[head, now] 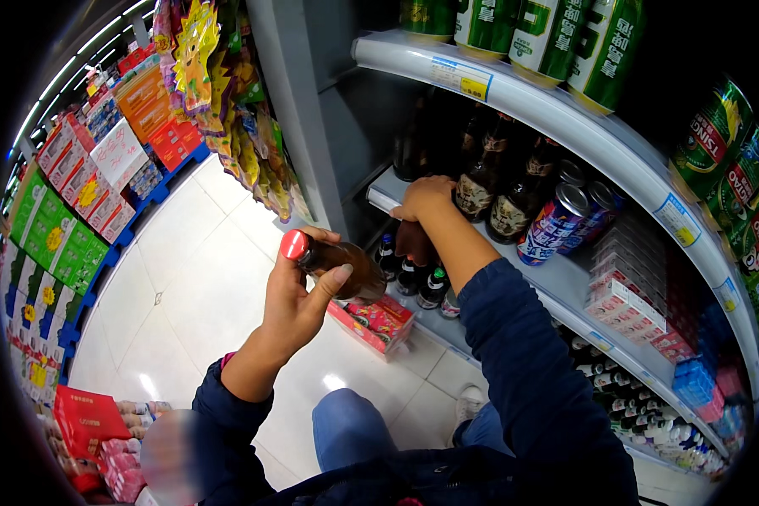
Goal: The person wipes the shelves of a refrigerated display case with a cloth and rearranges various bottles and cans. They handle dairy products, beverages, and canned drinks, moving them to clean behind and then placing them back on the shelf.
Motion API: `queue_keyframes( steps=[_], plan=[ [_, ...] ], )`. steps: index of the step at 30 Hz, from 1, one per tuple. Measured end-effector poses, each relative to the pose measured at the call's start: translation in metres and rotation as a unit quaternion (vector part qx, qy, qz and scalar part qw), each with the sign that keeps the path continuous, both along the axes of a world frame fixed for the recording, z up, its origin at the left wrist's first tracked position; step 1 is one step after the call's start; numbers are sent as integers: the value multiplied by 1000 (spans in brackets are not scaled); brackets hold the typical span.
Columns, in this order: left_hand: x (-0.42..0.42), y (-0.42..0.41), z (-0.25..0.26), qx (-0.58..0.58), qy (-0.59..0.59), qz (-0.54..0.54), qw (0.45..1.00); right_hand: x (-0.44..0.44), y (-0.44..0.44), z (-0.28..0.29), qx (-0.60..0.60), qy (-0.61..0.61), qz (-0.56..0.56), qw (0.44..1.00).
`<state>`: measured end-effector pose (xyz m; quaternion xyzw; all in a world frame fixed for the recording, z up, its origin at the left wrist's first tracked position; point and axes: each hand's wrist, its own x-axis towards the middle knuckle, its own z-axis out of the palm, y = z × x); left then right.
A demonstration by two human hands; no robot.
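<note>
My left hand (pixel 300 294) grips a brown glass bottle (pixel 348 269) with a red cap, held tilted in front of the shelves. My right hand (pixel 427 196) reaches onto the front edge of the middle shelf (pixel 382 193), beside dark bottles. Just below that hand is a dark reddish-brown thing (pixel 415 240); whether it is a cloth or something else, and whether the hand holds it, is unclear. Dark bottles with cream labels (pixel 474 193) stand right of my right hand. Next to them are blue and purple cans (pixel 550 224).
Green beer cans (pixel 512 31) line the upper shelf (pixel 411 66). Bottles with coloured caps (pixel 430 288) stand on the lower shelf. A red carton of packets (pixel 379 326) sits on the tiled floor (pixel 183 303). Snack packets (pixel 205 82) hang beside a grey post (pixel 297 107). Stacked boxes (pixel 60 234) stand across the aisle.
</note>
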<state>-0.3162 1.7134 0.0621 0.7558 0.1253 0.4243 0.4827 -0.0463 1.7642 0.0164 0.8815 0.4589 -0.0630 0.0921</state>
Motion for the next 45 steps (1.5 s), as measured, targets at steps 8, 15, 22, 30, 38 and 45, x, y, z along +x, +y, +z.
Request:
queue_keyframes(
  steps=[8, 15, 22, 30, 38, 45],
  plan=[
    [18, 7, 19, 27, -30, 4, 999, -8, -34, -28, 111, -54, 101, 987],
    [64, 23, 36, 72, -45, 23, 996, -23, -62, -22, 123, -59, 125, 983],
    [131, 35, 42, 84, -54, 11, 995, -13, -101, -10, 122, -33, 164, 978],
    [190, 43, 27, 82, -60, -7, 995, 7, -152, -18, 173, -28, 144, 974],
    [219, 59, 14, 81, 10, 48, 996, 6, -185, -26, 209, -110, 137, 962],
    [248, 71, 14, 108, -26, 59, 992, 1, -185, -36, 243, -159, 130, 948]
  ],
)
